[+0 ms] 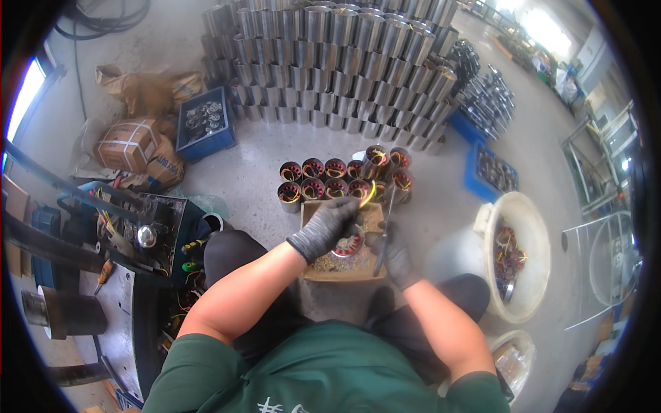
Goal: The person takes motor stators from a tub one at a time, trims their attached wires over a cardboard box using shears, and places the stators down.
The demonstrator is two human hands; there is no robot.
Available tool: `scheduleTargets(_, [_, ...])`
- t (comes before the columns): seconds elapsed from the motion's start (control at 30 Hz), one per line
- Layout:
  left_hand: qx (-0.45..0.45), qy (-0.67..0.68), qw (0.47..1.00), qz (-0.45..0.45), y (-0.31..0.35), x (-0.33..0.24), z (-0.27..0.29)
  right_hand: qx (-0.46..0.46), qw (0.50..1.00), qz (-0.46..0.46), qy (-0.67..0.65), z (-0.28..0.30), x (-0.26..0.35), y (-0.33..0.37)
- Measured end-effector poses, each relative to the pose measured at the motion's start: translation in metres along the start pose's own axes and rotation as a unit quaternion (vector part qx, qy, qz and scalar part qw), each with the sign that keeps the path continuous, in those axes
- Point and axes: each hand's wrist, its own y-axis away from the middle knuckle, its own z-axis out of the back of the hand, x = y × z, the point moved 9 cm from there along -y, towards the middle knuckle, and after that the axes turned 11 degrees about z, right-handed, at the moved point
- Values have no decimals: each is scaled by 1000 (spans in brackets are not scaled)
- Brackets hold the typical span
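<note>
My left hand (329, 226), in a dark grey glove, is closed on yellow-green wires (370, 195) that stick out past its fingertips. My right hand (395, 257), gloved the same way, grips a long thin metal bar (390, 221) held almost upright; its exact kind is unclear. Below and between the hands, a round motor stator (348, 246) with red parts sits in an open cardboard box (342, 275). Small yellowish scraps cover the bottom of that box. My left hand and forearm hide part of the stator and the box.
Several wired motor stators (312, 189) stand in rows beyond the box. Stacked metal cylinders (337, 82) rise behind them. A blue crate (206, 124) and a machine bench (113, 310) are at left; a white tub (482, 275) with wired parts and blue trays (475, 182) are at right.
</note>
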Motion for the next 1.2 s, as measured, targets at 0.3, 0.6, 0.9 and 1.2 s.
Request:
scheduleTargets(0.3, [-55, -188, 980, -45, -14, 7, 28, -27, 992, -94, -74, 9, -13, 7])
scheduleTargets(0.6, [-91, -361, 928, 1, -5, 14, 11, -129, 988, -45, -73, 34, 5, -17])
scheduleTargets(0.9, [-93, -287, 953, -21, -16, 18, 18, -120, 958, 16, -259, 41, -13, -23])
scheduleTargets(1.2, [-161, -210, 962, -72, -9, -7, 33, 71, 991, -89, -67, -23, 14, 21])
